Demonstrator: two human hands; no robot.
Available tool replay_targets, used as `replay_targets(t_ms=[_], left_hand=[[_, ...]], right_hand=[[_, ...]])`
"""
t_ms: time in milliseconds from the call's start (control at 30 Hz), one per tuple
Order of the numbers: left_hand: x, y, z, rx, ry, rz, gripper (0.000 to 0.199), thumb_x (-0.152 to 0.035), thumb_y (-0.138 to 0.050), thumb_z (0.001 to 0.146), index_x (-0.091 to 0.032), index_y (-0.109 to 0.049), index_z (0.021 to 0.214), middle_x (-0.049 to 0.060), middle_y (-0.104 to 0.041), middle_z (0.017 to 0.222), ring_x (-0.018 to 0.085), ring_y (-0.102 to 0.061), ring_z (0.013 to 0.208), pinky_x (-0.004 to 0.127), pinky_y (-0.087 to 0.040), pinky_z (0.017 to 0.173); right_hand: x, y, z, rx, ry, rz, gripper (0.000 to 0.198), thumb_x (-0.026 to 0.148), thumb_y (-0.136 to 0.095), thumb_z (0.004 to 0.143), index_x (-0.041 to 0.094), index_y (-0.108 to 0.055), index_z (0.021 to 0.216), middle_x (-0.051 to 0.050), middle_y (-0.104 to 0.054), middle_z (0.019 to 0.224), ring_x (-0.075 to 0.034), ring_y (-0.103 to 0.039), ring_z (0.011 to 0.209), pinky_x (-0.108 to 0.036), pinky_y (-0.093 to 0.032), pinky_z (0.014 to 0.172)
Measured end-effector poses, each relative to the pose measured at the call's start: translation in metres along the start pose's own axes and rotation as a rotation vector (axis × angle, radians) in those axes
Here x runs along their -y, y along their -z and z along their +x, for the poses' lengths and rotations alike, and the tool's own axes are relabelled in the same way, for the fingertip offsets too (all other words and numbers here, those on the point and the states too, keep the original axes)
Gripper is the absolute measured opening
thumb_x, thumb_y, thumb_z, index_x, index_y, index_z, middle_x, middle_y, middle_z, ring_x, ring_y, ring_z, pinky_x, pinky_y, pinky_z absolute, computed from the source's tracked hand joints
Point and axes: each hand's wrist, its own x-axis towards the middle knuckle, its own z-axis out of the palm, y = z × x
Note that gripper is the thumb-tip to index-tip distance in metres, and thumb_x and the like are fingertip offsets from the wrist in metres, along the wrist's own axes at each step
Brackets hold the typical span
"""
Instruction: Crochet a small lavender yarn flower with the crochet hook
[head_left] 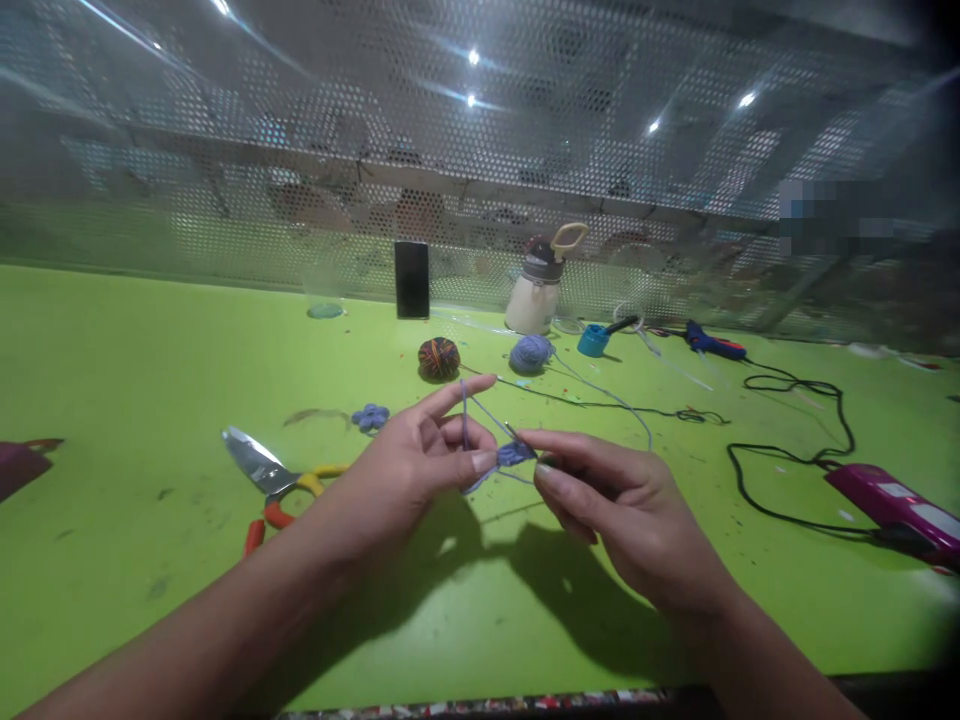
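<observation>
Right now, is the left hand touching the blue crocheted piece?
Touching: in the head view, the left hand has its thumb against the left end of the crocheted piece.

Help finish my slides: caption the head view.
Left hand pinches purplish yarnwork, right hand a metal tool, above a green table, matching yarn ball beyond.

Green bench [150, 370], scuffed: orange-and-yellow-handled scissors [259, 465] at left, blue flower piece [370, 417] just beyond them, multicolour yarn ball [439, 358] further back with a dark strand trailing right. Back row, left to right: clear cup [325, 290], upright black slab, phone-like [412, 280], pale bottle [534, 303] with dark lid and cream loop handle, small teal pot [593, 341] with a black stick in it, blue glue gun [714, 343]. Black cord [844, 410] loops down the right side to a magenta device [892, 500]; perforated metal panel [480, 130] stands behind everything.
</observation>
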Motion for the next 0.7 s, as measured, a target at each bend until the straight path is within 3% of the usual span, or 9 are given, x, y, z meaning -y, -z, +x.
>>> replay_targets(t_ms=[100, 200, 333, 433, 567, 700], left_hand=[[-0.005, 0.000, -0.002, 0.036, -0.021, 0.077, 0.068, -0.014, -0.072, 0.081, -0.024, -0.044, 0.142, -0.002, -0.061, 0.081, 0.011, -0.052, 0.073, 0.024, -0.038, 0.068], [-0.012, -0.003, -0.006, 0.039, -0.025, 0.181, 0.064, -0.016, -0.069, 0.084, -0.025, -0.045, 0.141, -0.001, -0.061, 0.083, 0.013, -0.053, 0.077, 0.025, -0.040, 0.070], [-0.017, -0.008, -0.012, 0.055, -0.096, 0.281, 0.056, -0.018, -0.067, 0.086, -0.025, -0.048, 0.138, -0.001, -0.061, 0.080, 0.013, -0.053, 0.074, 0.025, -0.041, 0.066], [-0.016, -0.011, -0.016, 0.067, -0.142, 0.315, 0.053, -0.019, -0.065, 0.087, -0.024, -0.050, 0.137, -0.001, -0.060, 0.079, 0.013, -0.054, 0.073, 0.025, -0.043, 0.067], [-0.013, -0.013, -0.020, 0.094, -0.212, 0.431, 0.053, -0.021, -0.062, 0.089, -0.027, -0.048, 0.140, 0.000, -0.060, 0.082, 0.016, -0.058, 0.078, 0.027, -0.047, 0.073], [-0.011, -0.013, -0.025, 0.120, -0.280, 0.582, 0.050, -0.024, -0.056, 0.093, -0.033, -0.046, 0.141, 0.000, -0.061, 0.086, 0.016, -0.060, 0.083, 0.026, -0.047, 0.076]], right_hand=[[0.005, 0.008, -0.001, 0.048, 0.038, -0.093, 0.028, 0.022, -0.066, 0.089, 0.035, -0.073, 0.114, 0.003, -0.059, 0.062, -0.010, -0.049, 0.054, -0.022, -0.042, 0.050], [0.010, 0.016, 0.000, 0.102, 0.073, -0.192, 0.030, 0.019, -0.065, 0.089, 0.036, -0.073, 0.114, -0.001, -0.074, 0.086, -0.015, -0.065, 0.075, -0.028, -0.052, 0.068], [0.016, 0.024, 0.000, 0.178, 0.172, -0.311, 0.034, 0.015, -0.064, 0.089, 0.035, -0.071, 0.117, -0.003, -0.075, 0.107, -0.019, -0.069, 0.091, -0.031, -0.055, 0.076], [0.018, 0.027, 0.000, 0.205, 0.229, -0.372, 0.037, 0.012, -0.062, 0.090, 0.034, -0.070, 0.118, -0.003, -0.075, 0.101, -0.018, -0.068, 0.084, -0.030, -0.053, 0.070], [0.021, 0.028, 0.001, 0.242, 0.324, -0.407, 0.037, 0.013, -0.059, 0.091, 0.033, -0.069, 0.121, -0.002, -0.068, 0.076, -0.015, -0.059, 0.064, -0.028, -0.045, 0.058], [0.025, 0.032, 0.001, 0.330, 0.370, -0.465, 0.042, 0.011, -0.055, 0.092, 0.035, -0.066, 0.125, 0.000, -0.060, 0.070, -0.015, -0.055, 0.062, -0.028, -0.041, 0.058]])
